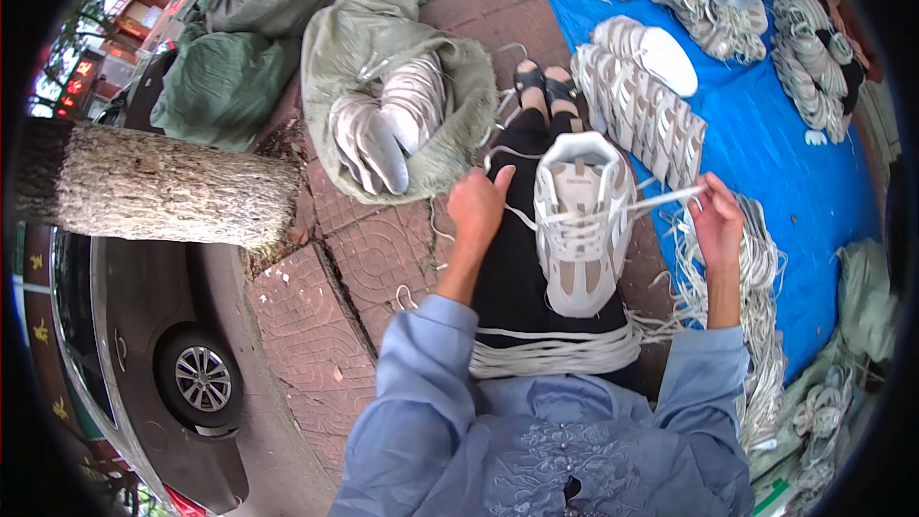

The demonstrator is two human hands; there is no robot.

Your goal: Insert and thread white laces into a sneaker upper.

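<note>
A white and beige sneaker (pixel 579 230) rests on my black-trousered lap, its toe toward me and its white lace (pixel 661 199) threaded across the tongue. Right of the shoe, my right hand (pixel 716 220) pinches one lace end between thumb and fingers, drawn out nearly straight. To the left, my left hand (pixel 477 206) is closed with the thumb up; the other lace side runs from the eyelets to it, its grip partly hidden. A bundle of loose white laces (pixel 560 352) lies over my lap, nearer than the toe.
An open woven sack (pixel 335 48) holds stacked shoe pieces (pixel 416 101) ahead left. On the right, a blue tarp (pixel 756 148) bears rows of beige shoe parts (pixel 651 110). Loose laces (pixel 756 325) hang beside my right arm. A tree trunk (pixel 172 182) and parked car (pixel 144 325) stand left.
</note>
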